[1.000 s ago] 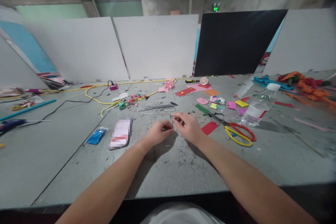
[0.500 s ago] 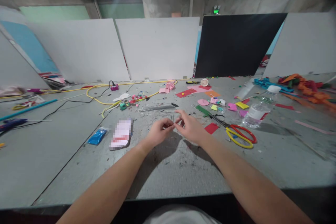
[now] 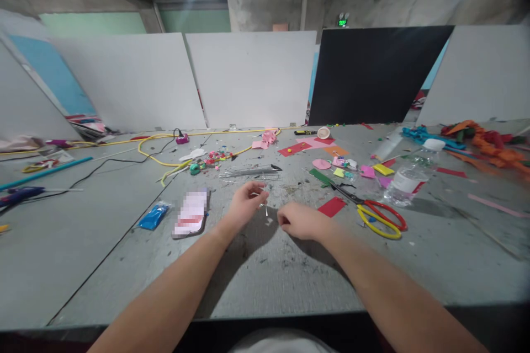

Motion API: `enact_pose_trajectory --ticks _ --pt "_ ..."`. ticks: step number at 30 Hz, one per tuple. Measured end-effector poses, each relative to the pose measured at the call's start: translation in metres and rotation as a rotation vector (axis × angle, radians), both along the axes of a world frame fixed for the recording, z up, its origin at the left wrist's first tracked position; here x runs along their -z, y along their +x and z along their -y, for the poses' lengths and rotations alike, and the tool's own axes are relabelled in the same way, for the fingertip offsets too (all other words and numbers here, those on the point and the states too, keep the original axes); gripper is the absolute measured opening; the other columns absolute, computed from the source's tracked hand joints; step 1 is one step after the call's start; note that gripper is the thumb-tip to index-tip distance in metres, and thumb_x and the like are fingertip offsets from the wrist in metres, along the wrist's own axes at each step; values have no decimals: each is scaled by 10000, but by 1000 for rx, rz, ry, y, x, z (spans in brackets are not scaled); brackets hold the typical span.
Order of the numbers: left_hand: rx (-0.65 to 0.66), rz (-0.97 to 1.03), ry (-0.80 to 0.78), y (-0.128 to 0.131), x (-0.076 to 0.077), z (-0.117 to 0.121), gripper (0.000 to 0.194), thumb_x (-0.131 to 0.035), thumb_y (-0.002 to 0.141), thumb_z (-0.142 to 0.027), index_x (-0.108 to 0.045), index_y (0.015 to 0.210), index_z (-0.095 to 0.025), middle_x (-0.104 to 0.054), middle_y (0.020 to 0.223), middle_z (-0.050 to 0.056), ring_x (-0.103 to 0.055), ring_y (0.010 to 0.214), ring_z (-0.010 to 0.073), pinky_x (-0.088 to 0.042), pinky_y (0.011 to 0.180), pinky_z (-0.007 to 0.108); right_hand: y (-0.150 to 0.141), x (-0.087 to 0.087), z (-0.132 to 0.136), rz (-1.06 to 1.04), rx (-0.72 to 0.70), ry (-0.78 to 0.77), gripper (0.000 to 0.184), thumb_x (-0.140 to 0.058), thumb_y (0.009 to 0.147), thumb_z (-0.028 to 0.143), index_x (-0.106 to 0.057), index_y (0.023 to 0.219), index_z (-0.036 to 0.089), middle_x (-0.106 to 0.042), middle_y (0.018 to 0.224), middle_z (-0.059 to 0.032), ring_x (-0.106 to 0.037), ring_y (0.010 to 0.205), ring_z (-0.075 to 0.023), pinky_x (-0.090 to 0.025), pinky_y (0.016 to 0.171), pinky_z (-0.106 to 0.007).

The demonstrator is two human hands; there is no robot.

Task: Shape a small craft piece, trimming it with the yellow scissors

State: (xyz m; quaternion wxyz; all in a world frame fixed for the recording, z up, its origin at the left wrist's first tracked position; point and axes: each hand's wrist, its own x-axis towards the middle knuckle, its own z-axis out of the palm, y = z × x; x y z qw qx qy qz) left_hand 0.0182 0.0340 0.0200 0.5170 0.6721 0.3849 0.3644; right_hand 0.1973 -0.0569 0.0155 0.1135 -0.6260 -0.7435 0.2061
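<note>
Both my hands rest over the middle of a grey table (image 3: 124, 265). My left hand (image 3: 245, 202) has its fingers curled and pinches a thin metal pin or wire (image 3: 265, 209) that points down from the fingertips. My right hand (image 3: 301, 220) lies lower and nearer to me, its fingers closed in a loose fist on the tabletop; whether it holds anything is hidden. Just beyond the hands lies a bundle of thin metal wires (image 3: 248, 172).
Red-and-yellow scissors (image 3: 379, 215) and a red paper piece (image 3: 332, 207) lie right of my hands. A plastic water bottle (image 3: 409, 175), coloured paper scraps (image 3: 343, 165), a blue packet (image 3: 153, 216), a phone (image 3: 191, 213) and a yellow cable (image 3: 165, 146) surround them. White and black boards stand behind.
My hands were together at the fingertips. Now the right hand has pulled back toward me and closed, while the left hand has stayed up with the thin pin.
</note>
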Motion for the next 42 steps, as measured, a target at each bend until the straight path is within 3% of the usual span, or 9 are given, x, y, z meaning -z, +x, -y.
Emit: enact_pose_trajectory --ticks 6,11,16,21,24,27,30,35,42 --pt "27 -4 -10 -1 -4 4 436 -788 747 -438 -655 1072 -181 -662 825 14 -620 684 131 -416 563 230 7 5 -13 -37 106 45 151 -638 850 111 -729 941 191 -740 899 -67 -624 810 -188 -340 660 -259" --pt "58 -13 -15 -1 -5 4 452 -800 726 -448 -649 1060 -184 -654 806 2 -606 669 127 -403 569 234 7 9 -18 -48 188 72 156 -627 881 132 -713 998 191 -711 866 -52 -585 760 -169 -304 632 -249" --pt "87 -5 -18 0 -6 4 437 -782 735 -412 -654 1086 -185 -637 774 -13 -590 665 123 -425 597 242 12 8 -19 -101 156 14 288 -643 838 78 -703 1092 202 -659 786 0 -534 679 -140 -314 618 -235" --pt "106 -24 -41 0 -4 2 496 -783 731 -398 -700 1161 -164 -635 779 -8 -576 666 125 -439 595 250 23 8 -20 -221 35 -9 275 -608 878 104 -740 1095 207 -637 739 15 -557 668 -141 -373 630 -244" --pt "64 -43 -65 -1 -3 0 474 -790 735 -384 -734 1150 -161 -653 809 6 -572 663 120 -442 598 253 35 6 -21 -244 -45 21 276 -668 869 138 -753 1117 226 -669 832 -3 -597 741 -151 -428 686 -257" --pt "45 -28 -107 0 -2 -1 423 -795 736 -365 -749 1107 -169 -656 814 6 -551 637 106 -435 592 250 49 4 -21 -234 -115 5 556 -886 710 219 -720 1239 251 -677 1104 -50 -638 991 -200 -487 849 -292" --pt "45 2 -146 0 -1 -1 385 -814 707 -348 -754 1044 -172 -671 840 18 -565 656 111 -440 591 249 61 3 -20 -224 -105 -77 881 -978 567 270 -647 1383 295 -619 1271 -73 -615 1137 -241 -495 941 -319" --pt "50 23 -158 1 -2 0 371 -828 684 -359 -752 998 -175 -680 872 30 -572 685 116 -445 593 241 70 0 -19 -159 -93 -138 1013 -999 514 368 -600 1445 359 -562 1352 -68 -582 1218 -289 -488 990 -354" --pt "44 -18 -178 3 -7 3 381 -820 660 -349 -745 986 -165 -654 813 5 -545 647 108 -440 606 257 51 -11 -24 52 -148 -213 1233 -983 497 522 -435 1589 350 -467 1416 -107 -450 1372 -372 -456 1076 -442"
